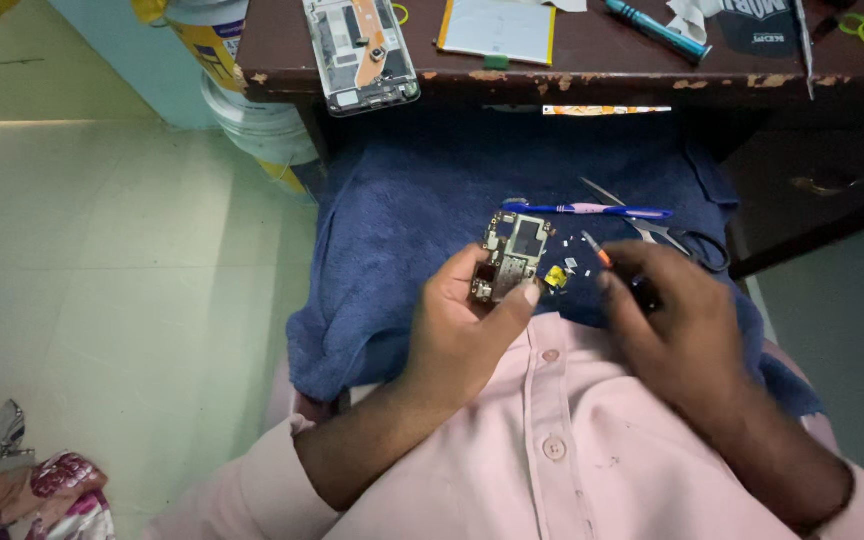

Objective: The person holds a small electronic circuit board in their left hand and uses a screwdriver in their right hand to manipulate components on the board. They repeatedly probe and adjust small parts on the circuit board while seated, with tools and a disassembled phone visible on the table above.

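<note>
L hand (467, 325) grips circuit board (512, 258); R hand (677, 320) closed on small orange-tipped tool (597, 250), over blue towel (402, 210).

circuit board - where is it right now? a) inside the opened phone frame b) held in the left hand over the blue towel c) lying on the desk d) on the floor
b: the left hand grips the circuit board between thumb and fingers, above the blue towel on the lap.

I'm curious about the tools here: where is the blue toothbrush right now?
The blue toothbrush lies on the dark blue towel over the person's lap, just beyond the circuit board in the left hand.
</note>
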